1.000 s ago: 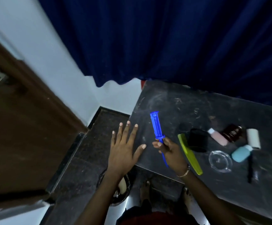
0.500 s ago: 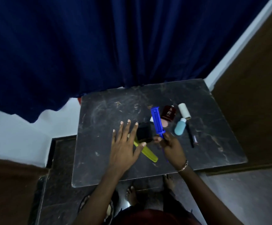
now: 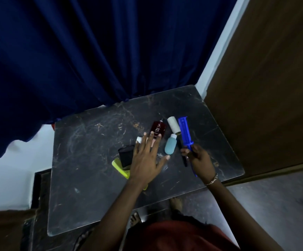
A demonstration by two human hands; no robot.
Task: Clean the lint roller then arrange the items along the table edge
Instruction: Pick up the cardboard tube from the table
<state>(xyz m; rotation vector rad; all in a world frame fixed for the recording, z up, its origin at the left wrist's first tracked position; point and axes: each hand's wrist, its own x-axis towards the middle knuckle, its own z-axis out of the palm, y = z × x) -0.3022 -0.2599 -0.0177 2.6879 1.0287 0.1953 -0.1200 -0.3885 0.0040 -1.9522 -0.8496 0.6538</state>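
The right hand [image 3: 198,158] pinches the blue lint roller frame [image 3: 185,134] by its thin handle over the table [image 3: 85,160], a light, stiff plastic piece best gripped there, while the left hand [image 3: 146,160] hovers spread flat, empty.

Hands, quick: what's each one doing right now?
Left hand: open, fingers spread, holding nothing.
Right hand: closed on the blue lint roller handle.

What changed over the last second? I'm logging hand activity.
The view swung from the table's left corner to centre on the table. The left hand, open, now hovers over the cluster of items. The right hand still grips the blue tool. The items look unmoved.
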